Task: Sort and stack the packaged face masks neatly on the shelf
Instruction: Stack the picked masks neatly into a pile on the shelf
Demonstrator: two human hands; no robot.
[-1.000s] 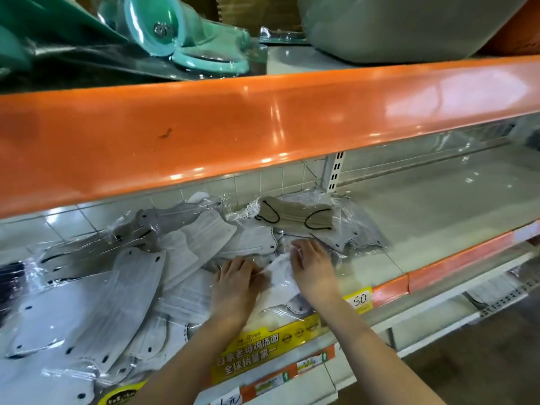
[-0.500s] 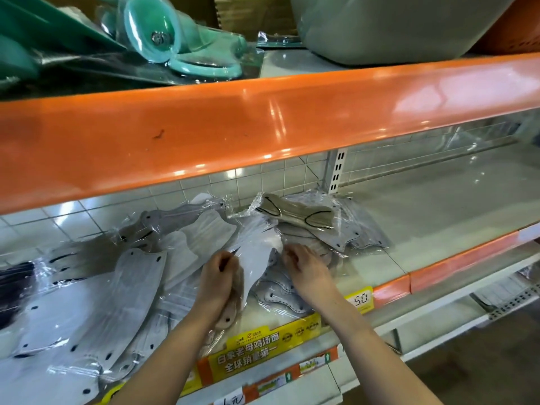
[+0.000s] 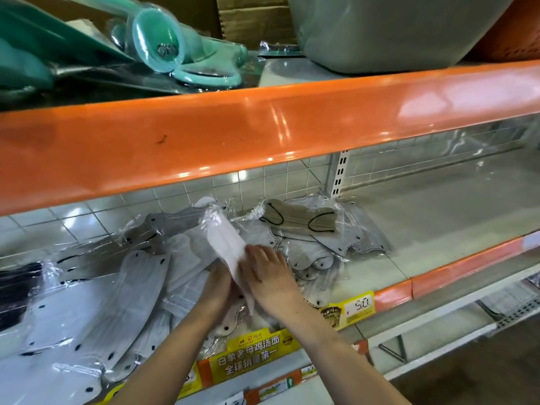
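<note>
Both hands sit at the middle of the grey lower shelf [image 3: 438, 217], holding one white face mask in a clear plastic sleeve [image 3: 226, 244] between them. The mask stands up on edge, tilted, top end toward the tiled back wall [image 3: 263, 176], bottom end hidden between the hands. Left hand [image 3: 217, 285] is on its left side, fingers tucked behind the mask and out of view; cannot tell how they lie, though the palm touches the packet. Right hand [image 3: 270, 276] is on its right side, fingers laid flat and fairly straight against the packet, pressing it.

Around the hands: loose pile of white and grey packaged masks [image 3: 122, 302] spread left across the shelf, overlapping, count unclear under the glare of the plastic. Lower left ones run off frame. A dark packet [image 3: 17, 287] at the left edge is cut off, contents not readable. Right of the hands, a smaller heap with a beige mask with black ear loops [image 3: 298, 219] on top, grey ones under it partly covered.

Yellow price tag [image 3: 355, 306] and yellow printed label strip [image 3: 251, 355] on the shelf front, partly blocked by the forearms. Orange upper shelf rail [image 3: 263, 127] crosses the whole view; above it teal plastic goods in wrap [image 3: 163, 45] and a grey tub [image 3: 394, 30], both cropped at the top.
</note>
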